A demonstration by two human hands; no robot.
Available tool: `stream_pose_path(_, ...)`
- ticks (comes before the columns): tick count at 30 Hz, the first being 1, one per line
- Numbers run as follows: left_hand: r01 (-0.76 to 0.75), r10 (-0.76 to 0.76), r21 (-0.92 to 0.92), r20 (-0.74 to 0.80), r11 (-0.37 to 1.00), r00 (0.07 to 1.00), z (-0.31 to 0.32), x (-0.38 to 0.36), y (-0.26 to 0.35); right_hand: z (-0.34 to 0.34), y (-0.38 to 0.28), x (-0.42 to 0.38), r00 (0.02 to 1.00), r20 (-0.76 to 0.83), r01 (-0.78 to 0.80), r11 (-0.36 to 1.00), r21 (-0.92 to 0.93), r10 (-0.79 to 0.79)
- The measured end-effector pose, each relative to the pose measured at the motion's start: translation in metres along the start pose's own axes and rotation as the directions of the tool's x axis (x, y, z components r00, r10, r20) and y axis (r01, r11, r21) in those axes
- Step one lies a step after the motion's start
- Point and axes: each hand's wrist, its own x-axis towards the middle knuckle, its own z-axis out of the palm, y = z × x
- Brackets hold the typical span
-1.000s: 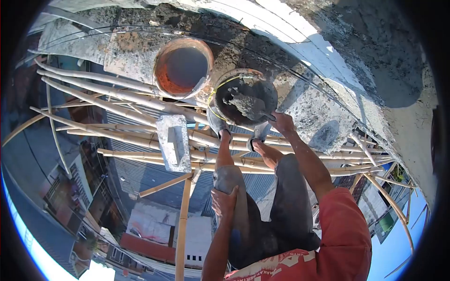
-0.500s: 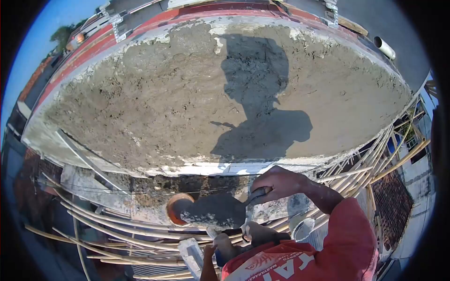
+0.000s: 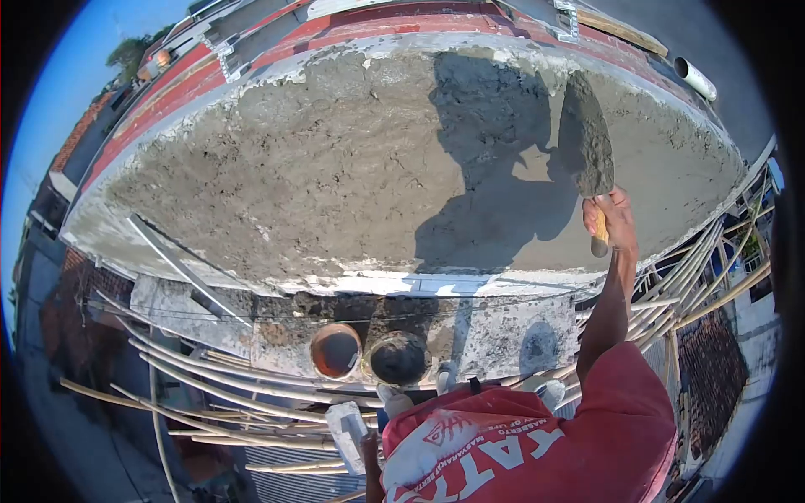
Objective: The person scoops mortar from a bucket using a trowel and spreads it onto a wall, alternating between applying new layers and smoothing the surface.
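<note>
My right hand [image 3: 614, 216] grips the wooden handle of a trowel [image 3: 587, 138], arm stretched up to the wall. Grey mortar coats the trowel's long pointed blade, which lies over the upper right part of the wet mortar wall [image 3: 319, 168]. Low in view, my left hand [image 3: 370, 446] is at the right edge of a pale rectangular board [image 3: 346, 432], its fingers mostly hidden. Below the wall stand an orange-rimmed bucket [image 3: 315, 350] and a second bucket [image 3: 371, 356] with dark grey mortar inside.
Bamboo poles [image 3: 251, 411] run below the narrow ledge [image 3: 511, 323] with the buckets, and more poles [image 3: 683, 285] cross at right. A long straightedge [image 3: 180, 264] leans at the wall's lower left. A white pipe [image 3: 694, 78] sticks out at upper right.
My right hand has risen from beside the buckets to the wall's upper right with the mortar-loaded trowel. The second bucket, earlier covered by the trowel, now shows. My view has shifted slightly.
</note>
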Motion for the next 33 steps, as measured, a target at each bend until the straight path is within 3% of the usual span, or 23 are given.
stream_pose_path(1,0.163,-0.159,-0.093,0.045,0.982,0.986,0.005,-0.011,0.007,-0.002,0.004,-0.012,1.000,-0.002,-0.016,1.000,-0.009,0.016)
stream_pose_path(3,0.291,-0.279,-0.167,0.094,0.942,0.956,0.010,-0.033,0.010,-0.006,0.018,-0.037,0.989,0.100,-0.087,0.982,-0.167,0.105)
stream_pose_path(4,0.336,-0.318,-0.204,0.118,0.920,0.941,0.012,-0.043,0.010,0.006,0.026,-0.044,0.971,0.077,-0.203,0.951,-0.233,0.226)
stream_pose_path(5,0.379,-0.354,-0.245,0.139,0.892,0.925,0.015,-0.051,0.011,0.017,0.034,-0.047,0.925,0.071,-0.312,0.851,-0.422,0.374)
stream_pose_path(6,0.418,-0.386,-0.296,0.161,0.859,0.908,0.016,-0.058,0.014,0.025,0.053,-0.050,0.885,0.108,-0.347,0.798,-0.493,0.452)
stream_pose_path(7,0.459,-0.420,-0.353,0.184,0.815,0.889,0.019,-0.064,0.018,0.031,0.086,-0.054,0.888,0.175,-0.209,0.713,-0.669,0.425)
stream_pose_path(9,0.531,-0.483,-0.477,0.231,0.700,0.844,0.023,-0.075,0.023,0.047,0.164,-0.074,0.825,0.256,-0.118,0.597,-0.793,0.503)
stream_pose_path(13,0.613,-0.519,-0.642,0.365,0.461,0.773,0.023,-0.072,0.055,0.100,0.325,-0.133,0.498,0.384,-0.003,0.444,-0.896,0.778)
stream_pose_path(14,0.590,-0.399,-0.545,0.436,0.596,0.807,0.011,-0.063,0.081,0.115,0.367,-0.157,0.489,0.351,0.009,0.398,-0.917,0.798)
stream_pose_path(15,0.591,-0.456,-0.238,0.442,0.771,0.772,0.030,-0.040,0.070,0.135,0.386,-0.169,0.451,0.333,0.004,0.372,-0.928,0.828)
stream_pose_path(16,0.481,-0.380,-0.172,0.413,0.860,0.827,0.040,-0.029,0.083,0.151,0.419,-0.183,0.388,0.298,0.015,0.317,-0.948,0.872)
stream_pose_path(19,0.219,-0.253,0.127,0.430,0.967,0.867,0.074,-0.037,0.086,0.180,0.515,-0.234,0.446,0.389,0.280,0.287,-0.916,0.806)
stream_pose_path(20,0.283,-0.437,0.335,0.627,0.899,0.645,0.088,-0.030,0.068,0.188,0.548,-0.253,0.430,0.424,0.392,0.258,-0.883,0.797)
stream_pose_path(22,0.634,-0.779,0.481,0.197,0.606,0.595,0.103,-0.032,0.085,0.202,0.611,-0.273,0.582,0.595,0.633,0.150,-0.759,0.554)
stream_pose_path(23,0.649,-0.800,0.491,0.201,0.581,0.565,0.103,-0.032,0.095,0.213,0.642,-0.276,0.579,0.573,0.674,0.055,-0.737,0.580)
stream_pose_path(24,0.691,-0.810,0.478,0.079,0.542,0.581,0.100,-0.027,0.107,0.223,0.672,-0.280,0.582,0.548,0.708,-0.043,-0.705,0.600)
stream_pose_path(25,0.728,-0.804,0.457,-0.045,0.511,0.593,0.099,-0.019,0.111,0.235,0.706,-0.288,0.565,0.551,0.713,-0.028,-0.700,0.615)
stream_pose_path(26,0.734,-0.822,0.473,-0.036,0.487,0.568,0.098,-0.020,0.110,0.247,0.731,-0.308,0.625,0.514,0.644,-0.015,-0.765,0.588)
stream_pose_path(27,0.724,-0.793,0.471,-0.079,0.505,0.604,0.098,-0.020,0.111,0.257,0.748,-0.326,0.683,0.472,0.570,-0.003,-0.822,0.557)
stream_pose_path(28,0.711,-0.756,0.468,-0.128,0.525,0.642,0.098,-0.019,0.109,0.270,0.760,-0.349,0.667,0.475,0.573,0.011,-0.819,0.574)
stream_pose_path(30,0.713,-0.765,0.471,-0.115,0.520,0.634,0.098,-0.016,0.107,0.290,0.767,-0.385,0.538,0.446,0.305,0.328,-0.894,0.716)
stream_pose_path(31,0.712,-0.763,0.465,-0.111,0.526,0.637,0.095,-0.016,0.106,0.299,0.758,-0.374,0.392,0.280,0.178,0.227,-0.958,0.876)
stream_pose_path(33,0.715,-0.769,0.467,-0.107,0.521,0.630,0.088,-0.014,0.105,0.269,0.734,-0.361,0.373,0.294,0.118,0.270,-0.956,0.880)
